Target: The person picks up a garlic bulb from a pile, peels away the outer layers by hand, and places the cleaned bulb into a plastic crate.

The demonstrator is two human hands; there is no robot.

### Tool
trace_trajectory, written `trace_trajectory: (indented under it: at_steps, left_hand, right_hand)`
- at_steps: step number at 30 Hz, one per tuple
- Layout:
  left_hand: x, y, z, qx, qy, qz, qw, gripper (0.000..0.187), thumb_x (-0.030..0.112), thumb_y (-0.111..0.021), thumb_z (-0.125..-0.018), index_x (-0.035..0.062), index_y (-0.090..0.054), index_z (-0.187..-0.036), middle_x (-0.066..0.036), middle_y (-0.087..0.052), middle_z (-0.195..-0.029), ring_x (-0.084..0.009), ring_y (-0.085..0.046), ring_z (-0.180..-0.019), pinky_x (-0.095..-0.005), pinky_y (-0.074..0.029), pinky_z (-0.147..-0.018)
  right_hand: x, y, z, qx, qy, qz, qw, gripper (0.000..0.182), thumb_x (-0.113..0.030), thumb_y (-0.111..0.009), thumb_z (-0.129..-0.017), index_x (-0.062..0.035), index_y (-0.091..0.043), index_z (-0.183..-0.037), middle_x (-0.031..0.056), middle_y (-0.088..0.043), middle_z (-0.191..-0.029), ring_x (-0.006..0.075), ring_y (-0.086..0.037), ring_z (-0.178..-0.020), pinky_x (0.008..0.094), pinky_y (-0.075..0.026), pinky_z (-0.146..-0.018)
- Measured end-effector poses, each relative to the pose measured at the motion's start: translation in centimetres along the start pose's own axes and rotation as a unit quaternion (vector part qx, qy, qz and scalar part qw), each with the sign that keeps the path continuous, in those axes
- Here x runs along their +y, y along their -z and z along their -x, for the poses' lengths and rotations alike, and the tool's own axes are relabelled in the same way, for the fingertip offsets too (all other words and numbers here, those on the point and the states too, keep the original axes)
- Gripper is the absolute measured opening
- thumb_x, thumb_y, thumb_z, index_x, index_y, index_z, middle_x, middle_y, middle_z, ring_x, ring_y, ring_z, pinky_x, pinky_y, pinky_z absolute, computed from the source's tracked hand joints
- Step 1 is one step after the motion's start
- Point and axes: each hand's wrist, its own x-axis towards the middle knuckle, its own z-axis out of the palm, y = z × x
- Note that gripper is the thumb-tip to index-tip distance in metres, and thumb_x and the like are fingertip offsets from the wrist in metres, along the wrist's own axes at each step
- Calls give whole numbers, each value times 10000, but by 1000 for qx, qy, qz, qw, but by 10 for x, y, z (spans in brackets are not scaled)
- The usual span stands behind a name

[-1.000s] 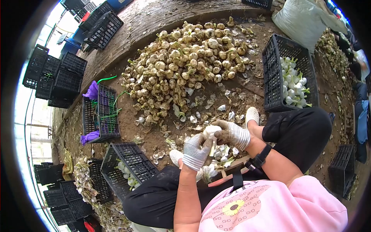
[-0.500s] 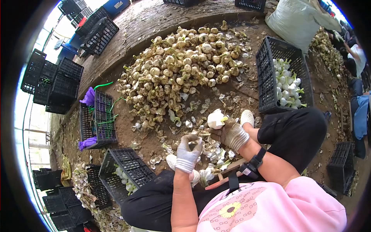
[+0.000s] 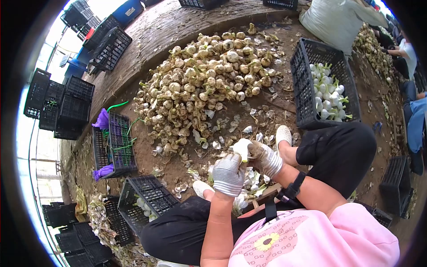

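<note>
In front of my knees, a white garlic bulb [image 3: 242,147] with a short green stem is between my two gloved hands. My left hand [image 3: 228,174], in a striped white glove, closes on its near side by the stem. On the other side, the dirt-stained glove of my right hand [image 3: 266,159] grips the same bulb. Part of the fingers on both hands is hidden. Beyond them lies a large heap of unpeeled garlic [image 3: 204,84]. Loose white garlic skins [image 3: 253,180] cover the ground beneath my hands.
A black crate of peeled garlic bulbs [image 3: 327,95] stands at right, and another black crate [image 3: 149,196] is by my left knee. A crate with purple mesh and green ties [image 3: 122,142] sits at left. There is a white sack [image 3: 333,24] at the back. Other people sit at far right.
My left hand has moved up and right to meet the garlic bulb and now grips it. The bulb in my right hand has shifted slightly left and down.
</note>
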Motion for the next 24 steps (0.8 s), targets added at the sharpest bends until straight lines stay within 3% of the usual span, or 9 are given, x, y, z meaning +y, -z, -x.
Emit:
trace_trajectory:
  at_steps: [8,10,12,16,19,20,21,22,24]
  left_hand:
    - [52,-5,-5,-42,-92,202,974,82,102,-611,-783,29,-585,-757,-118,-593,-717,-278,-574,-654,-339,-452,-607]
    - [31,5,2,39,165,456,874,112,113,-587,-838,13,-604,-789,-80,-634,-793,-184,-597,-697,-297,-469,-625]
    - [4,32,0,60,251,405,877,134,124,-568,-864,-3,-610,-856,-84,-636,-885,-149,-609,-755,-279,-493,-650]
    - [-27,30,13,143,225,637,723,191,72,-564,-839,-10,-557,-1011,-124,-621,-915,-222,-631,-782,-344,-549,-667]
    - [-35,5,22,-25,341,505,792,204,38,-529,-850,21,-555,-1052,-85,-621,-923,-197,-618,-815,-307,-527,-692]
    - [-61,-20,44,-188,283,281,897,323,209,-569,-849,41,-525,-1122,-98,-626,-952,-234,-615,-855,-312,-496,-750]
    - [-9,17,4,-402,354,28,844,553,485,-552,-802,55,-531,-1150,-154,-620,-1007,-296,-603,-905,-343,-463,-810]
    - [-35,-15,36,-372,268,-142,877,694,666,-482,-731,90,-589,-1104,-200,-607,-1020,-344,-584,-937,-369,-441,-843]
    - [-54,-28,31,-415,322,-108,844,641,658,-459,-750,109,-636,-1029,-201,-615,-1001,-332,-585,-940,-384,-445,-820]
  right_hand:
    - [-5,23,-6,-116,-105,-179,971,374,-258,-573,-858,10,-521,-1113,130,-601,-1003,220,-604,-886,337,-521,-756]
    - [-6,19,-4,-68,-31,-74,994,404,-319,-531,-873,-23,-502,-1146,131,-600,-1004,228,-611,-869,352,-513,-778]
    - [-25,7,10,-67,-56,-111,990,447,-369,-510,-876,-45,-468,-1181,128,-595,-1013,232,-609,-884,378,-503,-798]
    - [-32,24,1,15,-16,-139,990,431,-357,-486,-881,-55,-462,-1187,148,-572,-1049,266,-601,-874,413,-498,-796]
    - [-59,46,-7,-32,83,-250,964,447,-366,-504,-869,-63,-457,-1194,159,-564,-1066,273,-599,-881,402,-503,-791]
    - [-79,45,-3,-57,158,-319,933,468,-380,-516,-860,-67,-450,-1201,164,-561,-1075,272,-599,-884,395,-507,-785]
    - [-99,31,16,-59,209,-328,919,433,-376,-533,-854,-68,-487,-1155,159,-571,-1059,263,-600,-878,391,-509,-781]
    - [-112,19,30,-58,262,-334,903,401,-371,-550,-847,-69,-523,-1109,155,-581,-1043,253,-601,-872,387,-512,-778]
    - [-102,19,22,65,227,-322,917,346,-344,-519,-863,-39,-542,-1025,152,-593,-1004,214,-593,-802,339,-511,-704]
